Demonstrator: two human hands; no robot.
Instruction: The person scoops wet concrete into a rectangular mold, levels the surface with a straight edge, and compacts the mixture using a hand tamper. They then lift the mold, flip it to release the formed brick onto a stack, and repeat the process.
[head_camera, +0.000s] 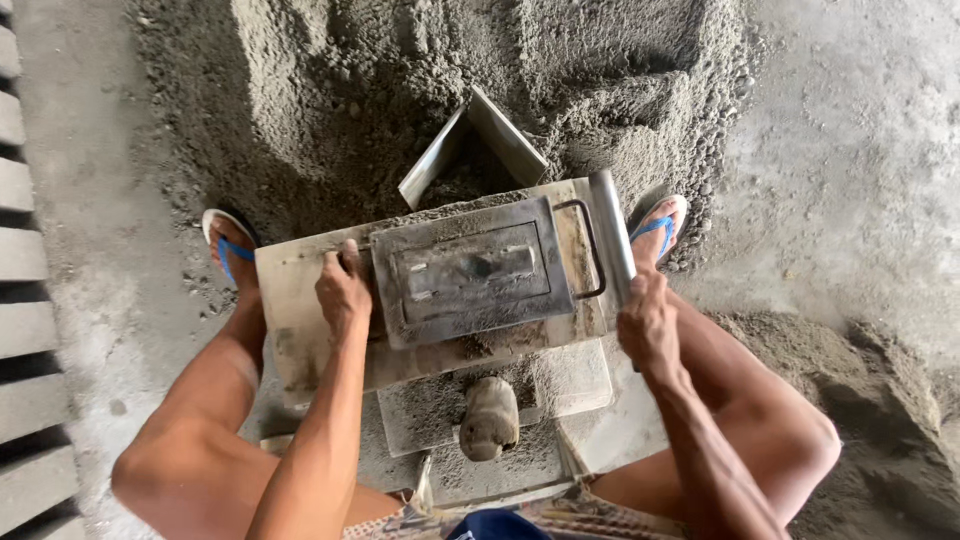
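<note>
— Steel block mould (470, 275) sits on a grey board, just in front of the cement-sand heap (420, 90). And the hands?

— Left hand (343, 290) curls over the mould's left edge; right hand (645, 322) grips its right-side handle (612, 235). A wooden tamper (488, 417) lies just behind the mould.

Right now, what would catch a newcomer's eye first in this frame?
The grey metal block mould with its rectangular lid sits dead centre, the left hand gripping its left edge and the right hand on the metal handle at its right end. Behind it spreads a large heap of damp grey sand mix, with a bent metal scoop stuck in. Blue flip-flops flank the mould.
</note>
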